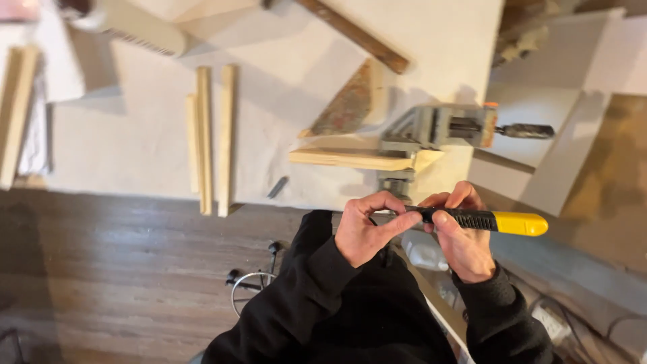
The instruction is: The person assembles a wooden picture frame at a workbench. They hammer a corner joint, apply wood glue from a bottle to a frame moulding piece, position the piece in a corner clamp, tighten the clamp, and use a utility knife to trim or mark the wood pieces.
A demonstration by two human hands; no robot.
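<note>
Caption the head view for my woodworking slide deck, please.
Both hands, left hand and right hand, hold a black-and-yellow tool handle below a clamped wood strip.

White translucent plastic jug (426, 256) just below the gripping hands, partly hidden; no labels, signs or screens visible

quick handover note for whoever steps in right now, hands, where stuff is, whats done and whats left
Left hand: pinching the front tip of the black and yellow tool.
Right hand: gripping the tool's black handle, yellow end pointing right.
Vise: at the table edge, clamping a wood strip.
Loose wood strips lie to the left on the table.
Done: strip clamped.
Left: the tool has not yet touched the wood; both hands are on it, held above the floor near the table edge.
</note>
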